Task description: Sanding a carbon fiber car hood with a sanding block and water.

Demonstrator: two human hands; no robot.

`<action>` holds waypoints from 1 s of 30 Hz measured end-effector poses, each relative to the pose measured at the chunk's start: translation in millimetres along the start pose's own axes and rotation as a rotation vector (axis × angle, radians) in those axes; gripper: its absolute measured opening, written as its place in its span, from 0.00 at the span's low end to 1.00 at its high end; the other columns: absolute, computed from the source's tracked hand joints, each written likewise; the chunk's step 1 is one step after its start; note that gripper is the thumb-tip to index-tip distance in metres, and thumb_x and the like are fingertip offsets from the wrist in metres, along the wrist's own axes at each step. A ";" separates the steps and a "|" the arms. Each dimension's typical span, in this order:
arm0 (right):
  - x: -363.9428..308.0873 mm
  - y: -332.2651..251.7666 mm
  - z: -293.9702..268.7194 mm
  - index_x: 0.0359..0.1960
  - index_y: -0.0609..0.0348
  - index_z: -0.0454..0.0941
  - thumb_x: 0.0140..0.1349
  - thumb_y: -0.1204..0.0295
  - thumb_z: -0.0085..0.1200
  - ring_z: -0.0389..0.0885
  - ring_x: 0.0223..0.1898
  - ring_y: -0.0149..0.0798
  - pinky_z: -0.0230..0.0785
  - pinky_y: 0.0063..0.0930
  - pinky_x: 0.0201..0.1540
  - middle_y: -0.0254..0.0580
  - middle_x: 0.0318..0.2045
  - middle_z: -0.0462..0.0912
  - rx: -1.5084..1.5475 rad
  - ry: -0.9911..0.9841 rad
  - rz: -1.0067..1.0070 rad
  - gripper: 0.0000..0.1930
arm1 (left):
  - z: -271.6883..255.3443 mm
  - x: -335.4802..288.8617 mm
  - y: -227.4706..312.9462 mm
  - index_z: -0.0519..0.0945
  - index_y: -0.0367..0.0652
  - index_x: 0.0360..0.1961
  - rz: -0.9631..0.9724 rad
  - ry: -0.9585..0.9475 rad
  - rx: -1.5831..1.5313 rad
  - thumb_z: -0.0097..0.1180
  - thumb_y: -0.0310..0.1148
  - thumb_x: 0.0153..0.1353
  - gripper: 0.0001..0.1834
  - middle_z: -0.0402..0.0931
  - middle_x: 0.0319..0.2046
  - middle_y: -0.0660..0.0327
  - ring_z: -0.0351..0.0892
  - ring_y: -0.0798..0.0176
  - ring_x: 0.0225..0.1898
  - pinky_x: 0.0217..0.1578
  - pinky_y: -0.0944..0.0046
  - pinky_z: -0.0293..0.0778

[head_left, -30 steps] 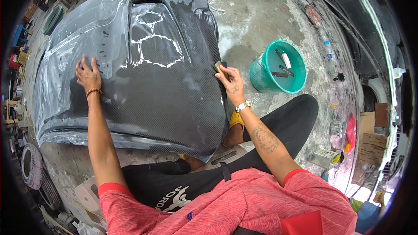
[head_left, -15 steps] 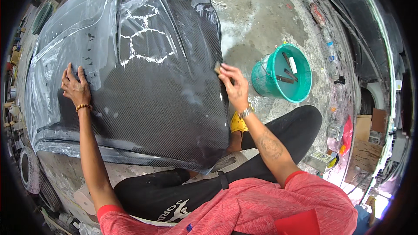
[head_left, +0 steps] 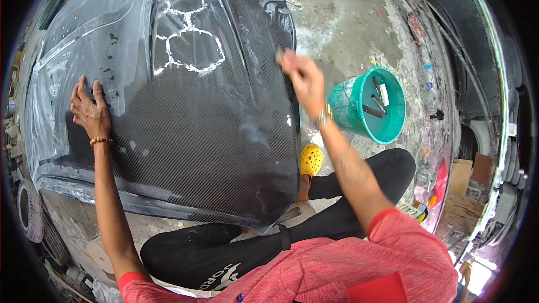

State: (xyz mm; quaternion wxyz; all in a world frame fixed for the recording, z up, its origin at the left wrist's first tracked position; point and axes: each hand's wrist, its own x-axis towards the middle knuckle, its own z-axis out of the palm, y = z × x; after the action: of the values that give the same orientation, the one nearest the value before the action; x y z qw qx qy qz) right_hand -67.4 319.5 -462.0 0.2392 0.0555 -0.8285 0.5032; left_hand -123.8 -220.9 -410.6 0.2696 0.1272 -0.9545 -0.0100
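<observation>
A wet car hood (head_left: 196, 118) with a dark carbon-fibre weave fills the left and middle of the view, its far and left parts coated with grey-white residue. My left hand (head_left: 90, 108) lies on its left side, fingers spread and holding nothing. Between the fingertips and thumb of my right hand (head_left: 305, 81) is a small tan-brown piece of folded sandpaper (head_left: 279, 56), pinched at the hood's right edge. Motion blurs this hand, and its fingers hide most of the sandpaper. A raised vent panel (head_left: 191, 33) on the hood carries bright reflections.
A green bucket (head_left: 343, 101) of water with dark blocks and a white piece in it stands on the wet concrete floor (head_left: 331, 17) to the right. My foot in a yellow clog (head_left: 311, 160) rests beside the hood. Tyres (head_left: 31, 213) lie at the lower left.
My right hand has moved away from me along the hood's right edge with the sandpaper. The left hand stays flat on the hood. The whole view has shifted slightly.
</observation>
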 end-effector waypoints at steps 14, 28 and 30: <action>-16.6 3.8 -11.0 0.47 0.56 0.90 0.64 0.76 0.64 0.87 0.51 0.36 0.71 0.33 0.60 0.47 0.52 0.88 -0.023 -0.014 0.057 0.11 | -5.0 -15.9 16.6 0.69 0.59 0.73 -0.008 0.022 -0.023 0.47 0.59 0.74 0.31 0.65 0.70 0.63 0.61 0.48 0.71 0.68 0.39 0.55; -19.2 -12.1 -0.9 0.46 0.57 0.90 0.58 0.82 0.65 0.87 0.50 0.37 0.75 0.33 0.57 0.46 0.50 0.89 -0.099 -0.113 0.028 0.14 | 2.4 -24.0 7.2 0.68 0.60 0.73 -0.008 0.012 0.023 0.47 0.59 0.74 0.31 0.63 0.71 0.63 0.59 0.50 0.72 0.68 0.38 0.55; 52.7 8.8 14.9 0.47 0.56 0.89 0.63 0.75 0.62 0.88 0.50 0.39 0.77 0.35 0.55 0.46 0.49 0.89 -0.166 -0.103 0.005 0.12 | 10.5 -19.4 19.9 0.68 0.61 0.73 -0.019 0.006 0.040 0.47 0.59 0.74 0.31 0.62 0.72 0.63 0.59 0.50 0.72 0.68 0.38 0.55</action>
State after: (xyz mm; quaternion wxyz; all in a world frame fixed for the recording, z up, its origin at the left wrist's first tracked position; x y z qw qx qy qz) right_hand -121.7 318.8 -450.9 0.1988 0.0590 -0.8788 0.4298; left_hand -117.9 -197.4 -427.7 0.2699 0.1416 -0.9524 0.0071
